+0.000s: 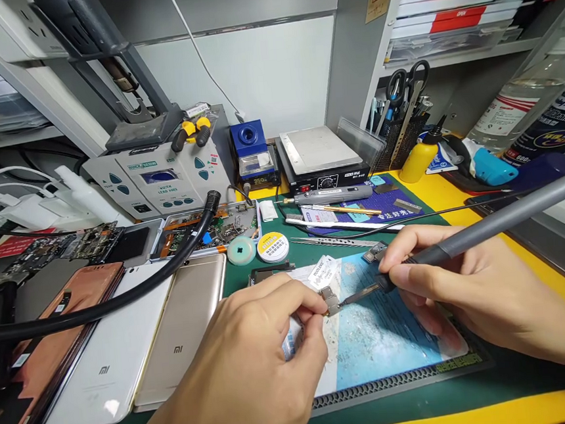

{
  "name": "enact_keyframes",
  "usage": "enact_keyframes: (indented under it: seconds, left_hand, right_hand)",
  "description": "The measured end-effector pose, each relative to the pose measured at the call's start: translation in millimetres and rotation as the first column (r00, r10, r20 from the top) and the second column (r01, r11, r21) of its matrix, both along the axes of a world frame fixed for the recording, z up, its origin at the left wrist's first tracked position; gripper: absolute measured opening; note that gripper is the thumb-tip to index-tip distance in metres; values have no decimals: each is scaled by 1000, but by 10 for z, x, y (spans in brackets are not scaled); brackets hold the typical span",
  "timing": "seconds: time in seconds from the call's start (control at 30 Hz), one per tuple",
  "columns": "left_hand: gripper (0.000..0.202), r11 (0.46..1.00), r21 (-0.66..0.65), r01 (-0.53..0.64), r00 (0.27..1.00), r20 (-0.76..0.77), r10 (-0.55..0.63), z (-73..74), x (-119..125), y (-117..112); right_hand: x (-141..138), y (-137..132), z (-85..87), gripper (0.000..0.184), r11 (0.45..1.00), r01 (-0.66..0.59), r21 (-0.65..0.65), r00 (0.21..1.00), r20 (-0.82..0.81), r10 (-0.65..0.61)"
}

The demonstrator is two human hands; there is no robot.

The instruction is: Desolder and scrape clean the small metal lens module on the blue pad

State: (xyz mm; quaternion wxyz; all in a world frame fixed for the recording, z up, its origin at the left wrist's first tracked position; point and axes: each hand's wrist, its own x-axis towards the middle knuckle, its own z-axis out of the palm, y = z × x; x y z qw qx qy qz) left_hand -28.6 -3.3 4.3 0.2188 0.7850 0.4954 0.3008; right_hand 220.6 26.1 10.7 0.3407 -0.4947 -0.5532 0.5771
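Note:
Between the thumb and forefinger of my left hand is the edge of a small silvery metal part, pinched just above a worn blue-and-white work pad. My right hand grips a grey soldering iron like a pen. The iron's tip points left and meets the part's right edge, though contact is too small to be certain of. Beside my right fingertips lies another small metal-cased component. A white printed label rests on the pad behind the held part.
Phones with back covers like the gold one line the left, crossed by a thick black hose. Behind stand a hot-air station, a tray of circuit boards and a hot plate. Tweezers lie past the pad.

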Motion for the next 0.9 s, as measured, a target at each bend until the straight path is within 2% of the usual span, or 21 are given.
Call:
enact_keyframes:
  seconds: [0.2,0.53,0.73,0.9]
  left_hand:
    - [18,1000,5,-1,1000,-7,1,6,7,12]
    - [20,1000,4,-4,1000,1,4,-35,0,-1]
    - [20,1000,4,1,1000,-13,-1,-27,-1,8]
    - [19,1000,-4,-1,1000,7,1,-37,6,18]
  right_hand:
    - [22,5,-51,29,1000,-26,6,999,-19,27]
    - [5,-12,-20,28,1000,15,0,1000,-15,-15]
    - [29,-7,-46,27,1000,-10,-7,1000,-7,10]
    - [-32,-27,21,25,999,37,-9,999,4,-37]
